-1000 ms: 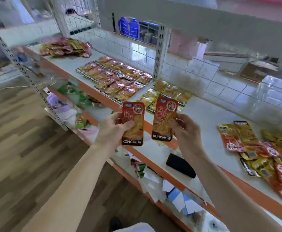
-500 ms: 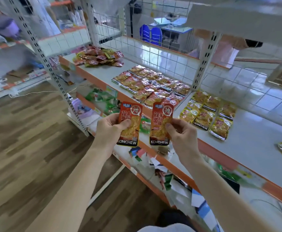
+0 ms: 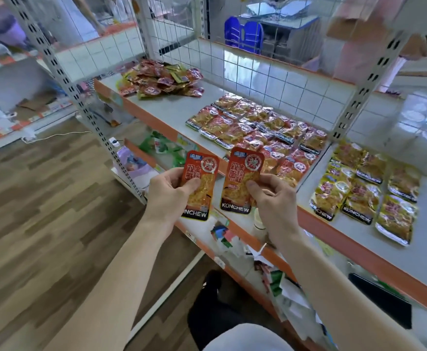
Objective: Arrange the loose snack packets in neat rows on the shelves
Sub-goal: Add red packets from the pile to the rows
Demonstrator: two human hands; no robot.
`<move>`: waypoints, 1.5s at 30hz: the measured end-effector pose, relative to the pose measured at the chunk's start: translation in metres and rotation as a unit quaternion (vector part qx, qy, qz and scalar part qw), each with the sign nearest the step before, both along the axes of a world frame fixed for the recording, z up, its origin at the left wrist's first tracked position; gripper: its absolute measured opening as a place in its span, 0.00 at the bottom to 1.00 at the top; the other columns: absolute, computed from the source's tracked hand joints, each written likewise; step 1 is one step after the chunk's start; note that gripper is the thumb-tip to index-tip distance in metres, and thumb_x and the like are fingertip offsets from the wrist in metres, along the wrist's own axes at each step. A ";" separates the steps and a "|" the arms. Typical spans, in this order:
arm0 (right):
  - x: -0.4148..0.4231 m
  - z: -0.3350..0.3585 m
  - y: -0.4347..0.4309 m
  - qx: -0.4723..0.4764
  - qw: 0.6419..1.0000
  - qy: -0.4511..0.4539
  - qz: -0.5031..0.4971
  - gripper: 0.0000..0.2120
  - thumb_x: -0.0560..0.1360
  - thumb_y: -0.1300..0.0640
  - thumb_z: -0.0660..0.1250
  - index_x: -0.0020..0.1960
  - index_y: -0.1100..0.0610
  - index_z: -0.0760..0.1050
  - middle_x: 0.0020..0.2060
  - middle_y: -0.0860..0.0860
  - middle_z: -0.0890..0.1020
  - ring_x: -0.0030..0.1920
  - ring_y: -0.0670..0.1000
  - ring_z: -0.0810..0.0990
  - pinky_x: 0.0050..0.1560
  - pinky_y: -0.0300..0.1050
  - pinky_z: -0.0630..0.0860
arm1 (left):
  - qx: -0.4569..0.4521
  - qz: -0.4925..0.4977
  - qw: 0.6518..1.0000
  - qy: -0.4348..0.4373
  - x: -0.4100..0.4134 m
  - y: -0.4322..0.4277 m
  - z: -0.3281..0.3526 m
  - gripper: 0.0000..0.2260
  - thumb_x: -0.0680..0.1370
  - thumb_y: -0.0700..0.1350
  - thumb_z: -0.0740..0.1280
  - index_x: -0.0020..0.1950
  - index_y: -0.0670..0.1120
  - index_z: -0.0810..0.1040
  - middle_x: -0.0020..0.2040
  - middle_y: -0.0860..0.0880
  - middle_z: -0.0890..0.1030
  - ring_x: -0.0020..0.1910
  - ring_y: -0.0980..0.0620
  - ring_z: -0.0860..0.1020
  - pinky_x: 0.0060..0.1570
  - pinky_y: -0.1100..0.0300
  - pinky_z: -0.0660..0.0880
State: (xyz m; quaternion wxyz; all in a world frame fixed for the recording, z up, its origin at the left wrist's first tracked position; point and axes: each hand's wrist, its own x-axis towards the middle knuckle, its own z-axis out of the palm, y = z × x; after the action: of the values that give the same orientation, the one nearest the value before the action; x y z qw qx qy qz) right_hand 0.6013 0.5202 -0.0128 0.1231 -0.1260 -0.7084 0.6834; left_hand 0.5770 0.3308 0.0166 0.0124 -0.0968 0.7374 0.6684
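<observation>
My left hand (image 3: 168,196) pinches one red snack packet (image 3: 200,183) upright, and my right hand (image 3: 273,198) pinches a second red packet (image 3: 243,181) beside it. Both packets hang in the air just in front of the grey shelf (image 3: 182,110) with its orange edge. On the shelf behind them lie neat rows of red packets (image 3: 258,127). To their right, past the upright post, lie rows of yellow packets (image 3: 364,188). A loose heap of mixed packets (image 3: 161,79) sits at the shelf's far left.
A perforated post (image 3: 367,79) splits the shelf into two bays, with wire mesh (image 3: 258,54) behind. The lower shelf (image 3: 232,239) holds scattered papers and packets. A black object (image 3: 382,302) lies on it at the right. Wooden floor (image 3: 42,211) spreads to the left.
The view has swung left along the shelf. The red rows and the loose heap have come closer to the middle. Both hands still hold their packets side by side.
</observation>
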 end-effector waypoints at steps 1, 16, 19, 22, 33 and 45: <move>-0.011 -0.002 -0.005 0.004 1.000 -0.001 -0.001 0.08 0.76 0.60 0.72 0.44 0.47 0.79 0.40 0.43 0.83 0.40 0.40 0.82 0.41 0.34 0.78 | -0.007 -0.001 1.000 0.000 -0.010 -0.004 -0.001 0.07 0.76 0.38 0.73 0.48 0.51 0.83 0.44 0.52 0.87 0.44 0.52 0.85 0.46 0.56 0.81; -0.154 -0.004 -0.027 0.066 0.990 -0.044 -0.113 0.11 0.76 0.54 0.73 0.56 0.57 0.82 0.45 0.47 0.85 0.44 0.48 0.84 0.47 0.45 0.83 | -0.087 -0.120 0.988 -0.033 -0.188 -0.022 -0.005 0.11 0.76 0.41 0.75 0.56 0.48 0.81 0.46 0.50 0.87 0.43 0.52 0.86 0.45 0.54 0.83; -0.169 -0.005 -0.028 0.084 0.989 -0.037 -0.118 0.10 0.77 0.55 0.72 0.56 0.57 0.81 0.45 0.47 0.84 0.42 0.44 0.83 0.42 0.37 0.81 | -0.096 -0.138 0.985 -0.026 -0.211 -0.019 -0.006 0.12 0.76 0.42 0.75 0.58 0.46 0.80 0.47 0.49 0.86 0.43 0.52 0.86 0.45 0.52 0.83; -0.181 -0.009 -0.027 0.103 0.984 -0.045 -0.136 0.10 0.77 0.57 0.72 0.57 0.58 0.81 0.45 0.47 0.84 0.42 0.45 0.83 0.42 0.38 0.81 | -0.103 -0.158 0.982 -0.016 -0.231 -0.015 -0.011 0.13 0.76 0.42 0.75 0.59 0.46 0.80 0.49 0.50 0.85 0.46 0.52 0.85 0.47 0.53 0.83; -0.199 -0.022 -0.026 0.171 0.965 -0.082 -0.183 0.11 0.76 0.60 0.72 0.58 0.60 0.80 0.44 0.50 0.84 0.40 0.49 0.84 0.43 0.45 0.83 | -0.105 -0.253 0.960 0.050 -0.284 0.001 -0.035 0.22 0.77 0.39 0.73 0.69 0.48 0.70 0.54 0.51 0.81 0.51 0.50 0.83 0.45 0.54 0.84; -0.208 -0.038 -0.068 0.360 0.875 -0.181 -0.269 0.12 0.75 0.54 0.73 0.55 0.59 0.81 0.39 0.44 0.77 0.47 0.51 0.76 0.52 0.50 0.75 | -0.205 -0.404 0.853 0.257 -0.325 -0.003 -0.077 0.30 0.77 0.40 0.73 0.77 0.53 0.66 0.59 0.56 0.78 0.56 0.56 0.79 0.58 0.56 0.78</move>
State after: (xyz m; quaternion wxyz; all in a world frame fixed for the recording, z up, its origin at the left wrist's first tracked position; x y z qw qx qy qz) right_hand 0.3935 0.4517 -0.0504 0.2090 -0.3801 -0.8541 0.2869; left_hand 0.2520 0.3278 -0.0600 0.0716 0.3846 0.8090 0.4388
